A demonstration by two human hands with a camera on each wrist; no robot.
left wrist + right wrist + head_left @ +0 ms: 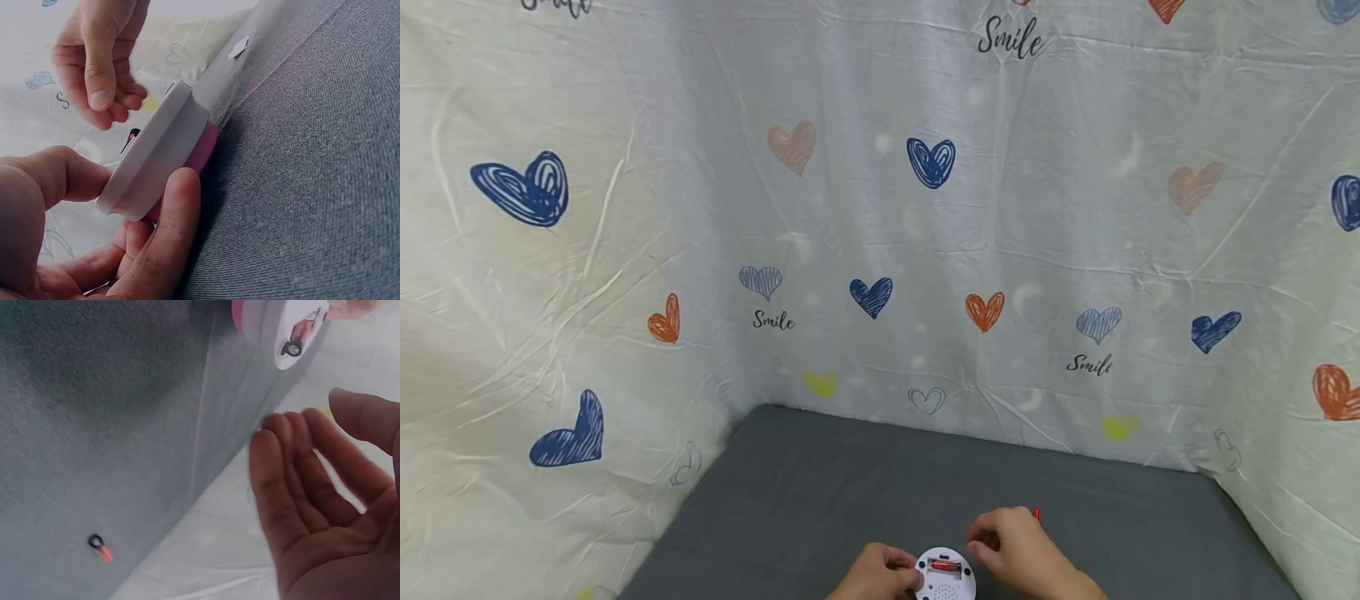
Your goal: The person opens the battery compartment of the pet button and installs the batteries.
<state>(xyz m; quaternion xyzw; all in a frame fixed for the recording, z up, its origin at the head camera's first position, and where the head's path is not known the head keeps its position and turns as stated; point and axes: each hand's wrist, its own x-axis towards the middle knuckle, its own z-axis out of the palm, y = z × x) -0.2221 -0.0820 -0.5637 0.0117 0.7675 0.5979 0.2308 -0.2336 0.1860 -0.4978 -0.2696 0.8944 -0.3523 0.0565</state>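
My left hand (878,575) grips a round white device (946,589) by its edge, thumb on one face and fingers around the pink part (203,149) on the other side. Set into the device's white face is an uncovered battery compartment, where a red battery (945,566) lies. Just right of the device, my right hand (1021,552) hovers with loosely bent fingers and nothing between them. On the grey cloth beyond that hand lies a small red and black battery (100,547), mostly hidden behind the hand in the head view.
Grey cloth (850,475) covers the table. A small white piece (239,48) lies on it in the left wrist view. White curtains (880,225) printed with hearts and the word Smile hang around the table's back and sides.
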